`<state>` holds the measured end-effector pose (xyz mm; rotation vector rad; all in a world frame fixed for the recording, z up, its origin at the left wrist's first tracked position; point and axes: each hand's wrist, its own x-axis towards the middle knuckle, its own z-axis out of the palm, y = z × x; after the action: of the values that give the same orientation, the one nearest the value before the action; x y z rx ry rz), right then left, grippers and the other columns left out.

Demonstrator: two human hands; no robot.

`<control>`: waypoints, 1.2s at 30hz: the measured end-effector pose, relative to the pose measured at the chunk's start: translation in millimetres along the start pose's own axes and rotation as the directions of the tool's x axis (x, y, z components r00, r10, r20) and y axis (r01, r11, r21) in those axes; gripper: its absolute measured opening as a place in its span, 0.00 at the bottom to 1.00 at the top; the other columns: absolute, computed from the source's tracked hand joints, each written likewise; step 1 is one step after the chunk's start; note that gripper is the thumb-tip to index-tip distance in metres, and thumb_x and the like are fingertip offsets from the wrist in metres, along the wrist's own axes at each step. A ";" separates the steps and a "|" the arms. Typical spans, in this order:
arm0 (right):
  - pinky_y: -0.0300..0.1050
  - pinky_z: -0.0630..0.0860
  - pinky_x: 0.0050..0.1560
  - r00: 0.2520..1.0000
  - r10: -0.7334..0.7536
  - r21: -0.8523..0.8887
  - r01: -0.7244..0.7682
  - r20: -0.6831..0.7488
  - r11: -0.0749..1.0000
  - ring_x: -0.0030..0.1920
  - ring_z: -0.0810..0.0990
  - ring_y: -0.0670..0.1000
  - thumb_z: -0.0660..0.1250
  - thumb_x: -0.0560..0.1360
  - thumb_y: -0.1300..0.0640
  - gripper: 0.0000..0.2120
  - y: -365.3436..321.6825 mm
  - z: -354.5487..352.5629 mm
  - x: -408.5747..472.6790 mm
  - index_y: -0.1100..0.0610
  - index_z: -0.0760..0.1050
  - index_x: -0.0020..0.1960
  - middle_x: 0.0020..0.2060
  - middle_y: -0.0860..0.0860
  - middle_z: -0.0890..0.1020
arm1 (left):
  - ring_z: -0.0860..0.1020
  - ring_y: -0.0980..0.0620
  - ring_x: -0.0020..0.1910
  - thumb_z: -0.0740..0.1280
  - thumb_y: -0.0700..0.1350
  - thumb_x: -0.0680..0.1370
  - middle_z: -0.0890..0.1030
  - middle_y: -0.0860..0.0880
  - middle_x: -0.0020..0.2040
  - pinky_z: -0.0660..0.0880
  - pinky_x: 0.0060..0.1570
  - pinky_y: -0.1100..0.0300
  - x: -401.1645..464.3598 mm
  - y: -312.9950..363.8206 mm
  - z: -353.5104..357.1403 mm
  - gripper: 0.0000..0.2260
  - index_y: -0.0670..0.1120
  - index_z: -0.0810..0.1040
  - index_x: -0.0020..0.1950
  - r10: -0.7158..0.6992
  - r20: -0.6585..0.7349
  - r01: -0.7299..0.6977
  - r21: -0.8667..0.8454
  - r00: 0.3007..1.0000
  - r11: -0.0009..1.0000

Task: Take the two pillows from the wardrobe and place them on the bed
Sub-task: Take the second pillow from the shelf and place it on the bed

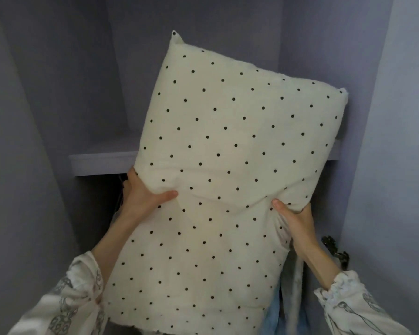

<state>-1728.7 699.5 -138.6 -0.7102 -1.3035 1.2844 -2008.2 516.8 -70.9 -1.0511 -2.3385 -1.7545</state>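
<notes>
A cream pillow with small black dots (228, 146) stands tilted in front of me, its top end leaning into the wardrobe above the shelf. My left hand (143, 194) grips its left edge with the thumb pressed into the fabric. On the right edge, my right hand (293, 218) holds it the same way. The pillow's lower end hangs down between my forearms. Only this one pillow is in view.
The grey-lilac wardrobe shelf (102, 160) runs behind the pillow, with side walls left and right. A dark door hinge (335, 250) sits at the right. Light blue and white cloth (288, 298) hangs below the shelf behind the pillow.
</notes>
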 end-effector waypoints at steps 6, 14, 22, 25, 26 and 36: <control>0.54 0.74 0.61 0.985 0.071 -0.020 -0.069 0.159 0.997 0.59 0.77 0.48 0.79 0.54 0.39 0.43 4.2 -36.8 -18.6 0.44 0.66 0.66 0.60 0.45 0.78 | 0.60 0.46 0.70 0.81 0.56 0.54 0.61 0.46 0.71 0.64 0.67 0.45 -77.9 -1.4 -4.3 0.56 0.49 0.51 0.73 -0.120 -0.119 0.129 0.069 0.986 0.989; 0.51 0.74 0.60 0.927 0.194 -0.025 -0.196 0.321 0.980 0.57 0.77 0.50 0.77 0.62 0.50 0.38 12.1 -90.5 -79.0 0.52 0.65 0.67 0.59 0.49 0.77 | 0.61 0.46 0.70 0.77 0.58 0.50 0.62 0.46 0.70 0.64 0.67 0.43 -230.5 4.3 -12.2 0.57 0.45 0.53 0.72 -0.319 -0.220 0.336 0.043 0.922 0.941; 0.52 0.75 0.59 0.851 0.329 -0.124 -0.305 0.410 0.944 0.55 0.79 0.49 0.77 0.64 0.52 0.27 42.4 -121.2 -166.3 0.48 0.68 0.58 0.55 0.46 0.79 | 0.64 0.46 0.66 0.76 0.62 0.52 0.66 0.48 0.65 0.67 0.62 0.38 -365.9 -15.1 -37.8 0.52 0.52 0.55 0.71 -0.473 -0.291 0.518 0.101 0.832 0.849; 0.53 0.75 0.61 0.806 0.374 -0.160 -0.340 0.459 0.927 0.55 0.80 0.49 0.77 0.65 0.54 0.31 53.6 -131.2 -197.9 0.54 0.68 0.64 0.57 0.49 0.80 | 0.67 0.45 0.63 0.75 0.63 0.52 0.68 0.48 0.63 0.69 0.60 0.39 -412.6 -21.5 -47.0 0.51 0.53 0.56 0.70 -0.525 -0.337 0.590 0.124 0.781 0.798; 0.52 0.75 0.60 0.791 0.390 -0.175 -0.349 0.472 0.920 0.55 0.80 0.49 0.77 0.65 0.55 0.31 56.8 -135.2 -208.7 0.54 0.68 0.65 0.57 0.50 0.80 | 0.69 0.45 0.62 0.74 0.63 0.52 0.69 0.48 0.62 0.71 0.59 0.40 -427.7 -22.9 -50.0 0.50 0.53 0.58 0.69 -0.535 -0.349 0.604 0.126 0.769 0.787; 0.51 0.72 0.62 0.679 0.505 -0.362 -0.357 0.533 0.861 0.56 0.77 0.51 0.75 0.66 0.54 0.31 59.8 -175.1 -319.9 0.56 0.66 0.65 0.59 0.51 0.78 | 0.73 0.45 0.57 0.75 0.61 0.54 0.73 0.49 0.57 0.75 0.53 0.41 -585.8 -32.2 -92.0 0.42 0.50 0.65 0.64 -0.623 -0.397 0.693 0.047 0.674 0.720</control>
<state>-1515.9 460.0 -322.8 -0.8341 -1.9181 1.8820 -1606.6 146.5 -303.8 0.2140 -2.7333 -1.6156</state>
